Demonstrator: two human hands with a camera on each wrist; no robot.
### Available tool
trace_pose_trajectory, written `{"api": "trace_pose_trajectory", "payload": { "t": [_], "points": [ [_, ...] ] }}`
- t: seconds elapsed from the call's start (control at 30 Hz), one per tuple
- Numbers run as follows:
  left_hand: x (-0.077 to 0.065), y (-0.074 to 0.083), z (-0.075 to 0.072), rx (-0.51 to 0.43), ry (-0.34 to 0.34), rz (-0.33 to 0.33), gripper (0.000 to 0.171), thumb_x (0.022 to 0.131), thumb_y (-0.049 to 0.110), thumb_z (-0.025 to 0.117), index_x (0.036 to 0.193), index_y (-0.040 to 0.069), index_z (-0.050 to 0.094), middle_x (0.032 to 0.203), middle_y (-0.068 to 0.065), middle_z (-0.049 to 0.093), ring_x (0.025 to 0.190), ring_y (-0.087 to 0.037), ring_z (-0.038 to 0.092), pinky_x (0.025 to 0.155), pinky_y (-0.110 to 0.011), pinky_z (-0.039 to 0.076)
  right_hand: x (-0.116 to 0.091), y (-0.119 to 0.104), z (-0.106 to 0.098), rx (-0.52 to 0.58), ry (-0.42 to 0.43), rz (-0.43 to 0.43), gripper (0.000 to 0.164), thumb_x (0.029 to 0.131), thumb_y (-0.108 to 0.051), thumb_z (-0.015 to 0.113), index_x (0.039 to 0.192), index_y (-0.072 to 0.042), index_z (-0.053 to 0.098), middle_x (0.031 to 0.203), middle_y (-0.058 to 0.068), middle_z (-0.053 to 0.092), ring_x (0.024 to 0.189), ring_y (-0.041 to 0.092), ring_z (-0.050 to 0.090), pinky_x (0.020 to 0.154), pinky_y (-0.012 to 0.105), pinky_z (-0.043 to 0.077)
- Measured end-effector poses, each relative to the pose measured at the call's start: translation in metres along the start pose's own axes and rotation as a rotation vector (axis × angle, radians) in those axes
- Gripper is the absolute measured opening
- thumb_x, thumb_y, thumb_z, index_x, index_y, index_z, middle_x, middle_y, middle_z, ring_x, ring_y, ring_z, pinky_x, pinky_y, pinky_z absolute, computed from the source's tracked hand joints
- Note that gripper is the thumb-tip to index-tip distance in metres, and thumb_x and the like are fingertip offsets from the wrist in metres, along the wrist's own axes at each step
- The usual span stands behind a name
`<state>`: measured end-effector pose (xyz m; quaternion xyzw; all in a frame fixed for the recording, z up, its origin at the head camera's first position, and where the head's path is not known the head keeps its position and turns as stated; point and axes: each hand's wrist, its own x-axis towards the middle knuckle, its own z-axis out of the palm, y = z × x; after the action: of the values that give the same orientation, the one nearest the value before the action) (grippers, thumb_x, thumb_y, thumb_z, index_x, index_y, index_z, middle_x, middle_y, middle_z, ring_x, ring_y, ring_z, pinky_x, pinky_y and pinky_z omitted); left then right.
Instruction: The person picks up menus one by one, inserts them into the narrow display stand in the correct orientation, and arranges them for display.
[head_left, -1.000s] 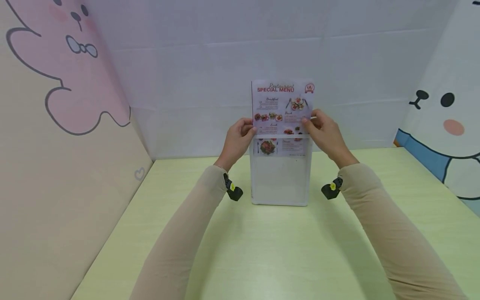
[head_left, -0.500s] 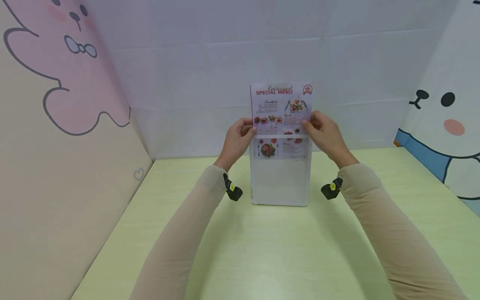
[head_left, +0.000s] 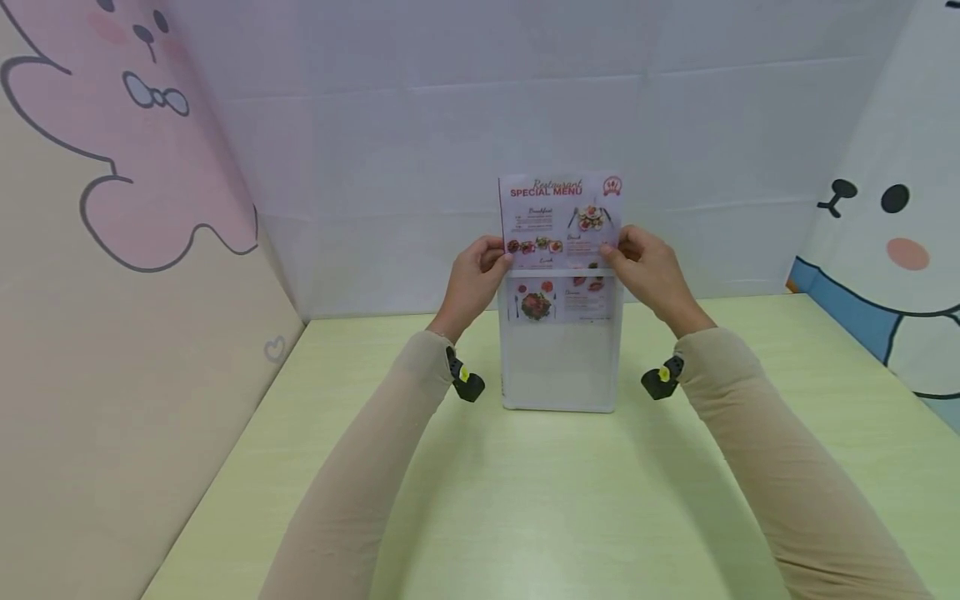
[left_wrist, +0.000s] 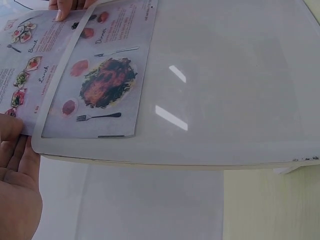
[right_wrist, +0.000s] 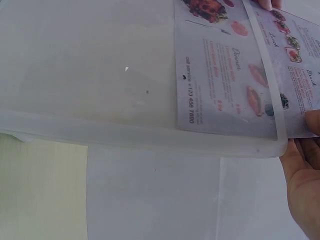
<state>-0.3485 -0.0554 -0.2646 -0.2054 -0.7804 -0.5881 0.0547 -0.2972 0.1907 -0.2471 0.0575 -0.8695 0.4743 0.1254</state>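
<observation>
- Two hands pinch one sheet at its side edges. The left hand (head_left: 474, 282), at the holder's upper left corner, has its thumb in front and its bent fingers behind the paper.
- The right hand (head_left: 654, 273) mirrors it at the holder's upper right corner, thumb laid on the printed face and fingers curled behind.
- Between them is the menu sheet (head_left: 558, 218), upright and headed "Restaurant SPECIAL MENU". Its upper part rises above the holder's rim; its lower part sits inside, behind the clear front, with the bottom edge well above the holder's base.
- Through that front, the left wrist view shows a plate of food with cutlery and the word "Dinner"; the right wrist view shows a "call service" line beside a small dark mark.
- Around the sheet's lower part is the holder (head_left: 558, 367), clear and pale-edged, standing on the table (head_left: 555, 500).
- Nearer than the holder, a black wrist device (head_left: 468, 385) is to its left and another black device (head_left: 660, 382) to its right, each by a beige sleeve cuff.
- Behind the holder hangs a creased white backdrop (head_left: 420, 142).
- Well left of the holder, a pink cartoon figure (head_left: 165, 125) covers part of the wall; well right, a white cartoon face (head_left: 892, 208).
</observation>
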Motion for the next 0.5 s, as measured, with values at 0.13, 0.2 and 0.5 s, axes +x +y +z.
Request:
{"api": "trace_pose_trajectory", "payload": {
  "t": [0.13,0.2,0.5],
  "points": [
    [0.0011,-0.0001,0.0009,-0.003,0.003,-0.01,0.024,0.098,0.014,0.056,0.12,0.004,0.059,0.118,-0.012,0.068,0.106,-0.021,0.065,0.093,-0.033,0.051,0.0005,0.001,0.0007,0.006,0.001,-0.01,0.034,0.1,-0.029,0.05,0.116,0.001,0.05,0.126,0.024,0.059,0.123,0.037,0.053,0.104,0.052,0.04],
    [0.0014,-0.0002,0.0013,-0.006,0.004,-0.014,0.024,0.098,0.014,0.056,0.119,0.004,0.059,0.118,-0.013,0.068,0.106,-0.021,0.065,0.093,-0.033,0.051,0.0007,0.002,0.001,0.008,0.001,-0.021,0.035,0.1,-0.029,0.049,0.121,0.0,0.048,0.127,0.024,0.059,0.122,0.037,0.053,0.103,0.052,0.041],
    [0.0012,0.0006,0.002,-0.006,0.007,-0.01,0.023,0.098,0.014,0.056,0.118,0.003,0.06,0.116,-0.013,0.068,0.103,-0.021,0.066,0.091,-0.033,0.051,0.0019,0.0033,0.0018,0.018,0.005,-0.035,0.035,0.102,-0.033,0.044,0.122,-0.005,0.047,0.128,0.021,0.059,0.115,0.034,0.057,0.1,0.051,0.043]
  ]
}}
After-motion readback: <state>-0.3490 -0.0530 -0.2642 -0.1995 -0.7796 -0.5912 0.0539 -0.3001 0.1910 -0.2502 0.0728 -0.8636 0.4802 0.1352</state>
